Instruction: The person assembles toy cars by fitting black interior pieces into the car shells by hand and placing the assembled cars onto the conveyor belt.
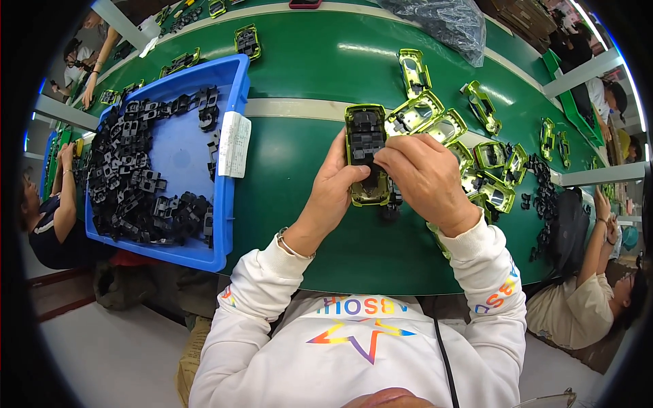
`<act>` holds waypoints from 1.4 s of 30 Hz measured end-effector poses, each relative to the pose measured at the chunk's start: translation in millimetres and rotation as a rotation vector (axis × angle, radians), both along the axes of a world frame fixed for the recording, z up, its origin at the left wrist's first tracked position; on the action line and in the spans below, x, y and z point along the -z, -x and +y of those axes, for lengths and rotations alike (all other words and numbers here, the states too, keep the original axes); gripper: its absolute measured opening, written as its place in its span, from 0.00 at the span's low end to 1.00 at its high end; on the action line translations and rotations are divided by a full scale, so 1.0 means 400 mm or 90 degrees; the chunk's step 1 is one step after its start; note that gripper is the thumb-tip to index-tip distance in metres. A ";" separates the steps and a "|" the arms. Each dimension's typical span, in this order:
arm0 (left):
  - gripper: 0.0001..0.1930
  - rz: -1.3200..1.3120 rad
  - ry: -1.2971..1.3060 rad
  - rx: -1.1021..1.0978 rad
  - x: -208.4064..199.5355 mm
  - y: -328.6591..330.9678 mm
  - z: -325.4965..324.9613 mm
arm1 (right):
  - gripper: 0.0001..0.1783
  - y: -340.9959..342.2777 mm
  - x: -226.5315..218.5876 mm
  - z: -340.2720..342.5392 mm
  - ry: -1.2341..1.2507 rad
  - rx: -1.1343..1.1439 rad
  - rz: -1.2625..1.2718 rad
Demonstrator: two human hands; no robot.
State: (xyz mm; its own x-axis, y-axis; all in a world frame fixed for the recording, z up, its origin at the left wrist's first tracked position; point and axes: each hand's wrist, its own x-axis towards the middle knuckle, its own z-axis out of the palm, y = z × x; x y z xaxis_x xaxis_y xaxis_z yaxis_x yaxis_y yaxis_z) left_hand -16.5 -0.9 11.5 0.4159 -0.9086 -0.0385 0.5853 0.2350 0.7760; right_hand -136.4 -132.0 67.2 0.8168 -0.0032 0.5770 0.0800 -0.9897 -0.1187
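My left hand (330, 194) is closed around a lime-green toy car body (367, 194), held upside down above the green table with its hollow underside facing up. A black interior piece (366, 129) sits inside the shell. The left thumb presses on the lower part of it. My right hand (430, 178) is closed in a pinch at the car's right side, its fingertips touching the black interior. Whatever those fingertips grip is hidden. Close by on the right lies a heap of green car shells (486, 166). Small black parts (391, 207) show just under the right hand.
On the left stands a blue tray (228, 234) of black plastic interior pieces (129, 163), a paper label (234, 144) on its rim. Loose black parts (543, 197) lie at the right. A plastic bag (445, 27) rests at the back. Other people sit on both sides.
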 end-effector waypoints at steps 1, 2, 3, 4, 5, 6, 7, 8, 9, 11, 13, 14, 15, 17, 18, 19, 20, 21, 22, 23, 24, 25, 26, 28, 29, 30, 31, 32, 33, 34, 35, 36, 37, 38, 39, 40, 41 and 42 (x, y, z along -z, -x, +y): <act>0.37 -0.007 -0.008 -0.016 0.001 0.001 -0.001 | 0.10 -0.005 -0.002 0.001 0.007 0.003 0.010; 0.37 -0.008 -0.009 -0.015 0.001 0.002 0.001 | 0.10 -0.006 -0.003 0.004 0.006 0.003 0.009; 0.37 -0.017 -0.017 -0.015 0.000 0.001 0.002 | 0.09 -0.006 -0.005 0.006 -0.022 0.019 0.021; 0.37 -0.027 -0.026 -0.014 -0.001 0.000 0.003 | 0.08 -0.006 -0.006 0.008 -0.050 0.035 0.033; 0.37 -0.028 -0.026 -0.012 -0.002 -0.001 0.001 | 0.08 -0.006 -0.007 0.010 -0.049 0.038 0.032; 0.37 -0.023 -0.025 -0.011 -0.002 -0.001 0.001 | 0.08 -0.005 -0.006 0.012 -0.088 0.049 0.039; 0.37 -0.019 -0.025 -0.010 -0.002 0.000 0.001 | 0.08 -0.005 -0.005 0.015 -0.127 0.060 0.046; 0.37 -0.019 -0.026 -0.010 -0.001 0.000 0.002 | 0.08 -0.005 -0.002 0.017 -0.128 0.060 0.046; 0.36 -0.027 -0.023 -0.008 -0.003 0.000 0.002 | 0.07 -0.005 0.001 0.020 -0.173 0.081 0.037; 0.35 -0.034 -0.020 -0.005 -0.003 -0.002 0.002 | 0.07 -0.004 -0.001 0.025 -0.217 0.101 0.028; 0.34 0.010 0.009 -0.003 0.007 -0.007 0.000 | 0.08 -0.003 -0.003 0.028 -0.419 0.138 0.084; 0.34 0.010 0.010 -0.003 0.011 -0.007 0.000 | 0.08 -0.003 0.004 0.030 -0.419 0.138 0.083; 0.33 -0.010 0.006 -0.011 0.013 -0.007 -0.001 | 0.10 -0.004 0.015 0.032 -0.491 0.140 0.057; 0.33 -0.030 0.002 -0.020 0.019 -0.005 -0.001 | 0.12 -0.005 0.017 0.041 -0.563 0.141 0.030; 0.32 -0.051 0.009 -0.025 0.025 -0.004 -0.002 | 0.15 -0.008 0.012 0.048 -0.687 0.178 0.033; 0.32 -0.072 0.016 -0.031 0.028 -0.002 -0.003 | 0.18 -0.010 0.009 0.051 -0.811 0.215 0.037; 0.32 -0.071 0.015 -0.032 0.027 0.002 -0.004 | 0.18 -0.012 0.014 0.050 -0.811 0.215 0.038; 0.31 -0.086 0.007 -0.049 0.024 0.009 -0.005 | 0.20 -0.011 0.021 0.047 -0.864 0.198 0.035; 0.30 -0.100 -0.001 -0.066 0.023 0.012 -0.006 | 0.22 -0.011 0.028 0.044 -0.916 0.181 0.033; 0.30 -0.100 -0.001 -0.067 0.023 0.010 -0.004 | 0.22 -0.013 0.033 0.040 -0.916 0.181 0.034; 0.30 -0.109 -0.010 -0.062 0.025 0.007 -0.002 | 0.24 -0.014 0.037 0.034 -0.918 0.169 0.064; 0.30 -0.119 -0.018 -0.058 0.027 0.004 0.001 | 0.25 -0.014 0.041 0.031 -0.919 0.158 0.095; 0.30 -0.121 -0.018 -0.059 0.027 0.002 0.003 | 0.25 -0.016 0.047 0.032 -0.919 0.155 0.095; 0.30 -0.132 -0.043 -0.044 0.032 -0.002 0.000 | 0.25 -0.016 0.062 0.033 -0.948 0.170 0.084; 0.30 -0.134 -0.041 -0.042 0.038 -0.004 -0.003 | 0.25 -0.014 0.071 0.029 -0.947 0.171 0.080; 0.31 -0.138 -0.056 -0.041 0.042 -0.010 -0.006 | 0.27 -0.018 0.080 0.022 -0.921 0.171 0.094; 0.32 -0.143 -0.071 -0.039 0.041 -0.016 -0.013 | 0.29 -0.020 0.081 0.014 -0.894 0.173 0.108; 0.32 -0.148 -0.068 -0.036 0.036 -0.023 -0.027 | 0.29 -0.021 0.077 0.005 -0.893 0.173 0.101; 0.32 -0.166 -0.058 -0.092 0.033 -0.033 -0.047 | 0.31 -0.023 0.074 0.000 -0.895 0.148 0.091; 0.32 -0.184 -0.045 -0.148 0.024 -0.043 -0.068 | 0.32 -0.017 0.062 -0.004 -0.896 0.124 0.080; 0.32 -0.180 -0.060 -0.191 0.037 -0.073 -0.106 | 0.35 -0.005 0.045 -0.017 -0.853 0.161 0.064; 0.31 -0.164 -0.083 -0.218 0.067 -0.131 -0.143 | 0.33 0.015 0.022 -0.029 -0.745 0.186 0.041; 0.29 -0.133 -0.096 -0.242 0.076 -0.177 -0.185 | 0.29 0.045 -0.004 -0.039 -0.744 0.194 0.035; 0.28 -0.112 -0.098 -0.264 0.091 -0.237 -0.224 | 0.26 0.079 -0.023 -0.042 -0.743 0.196 0.030; 0.28 -0.127 -0.125 -0.291 0.093 -0.282 -0.264 | 0.18 0.121 -0.024 -0.056 -0.691 0.204 0.045; 0.29 -0.138 -0.150 -0.300 0.088 -0.320 -0.303 | 0.14 0.164 -0.046 -0.053 -0.664 0.211 0.054; 0.30 -0.164 -0.157 -0.308 0.135 -0.417 -0.312 | 0.14 0.180 -0.041 -0.046 -0.648 0.199 0.056; 0.28 -0.178 -0.185 -0.275 0.115 -0.422 -0.351 | 0.13 0.225 -0.036 -0.052 -0.627 0.219 0.049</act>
State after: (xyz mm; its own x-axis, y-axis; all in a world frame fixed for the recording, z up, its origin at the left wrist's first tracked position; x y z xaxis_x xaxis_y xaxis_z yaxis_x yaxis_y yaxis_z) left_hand 152.2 -141.4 -34.4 0.7758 -0.6236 -0.0965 0.2479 0.1607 0.9554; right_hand -226.4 -152.7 81.7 0.7170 -0.6829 0.1396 -0.2297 -0.4206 -0.8777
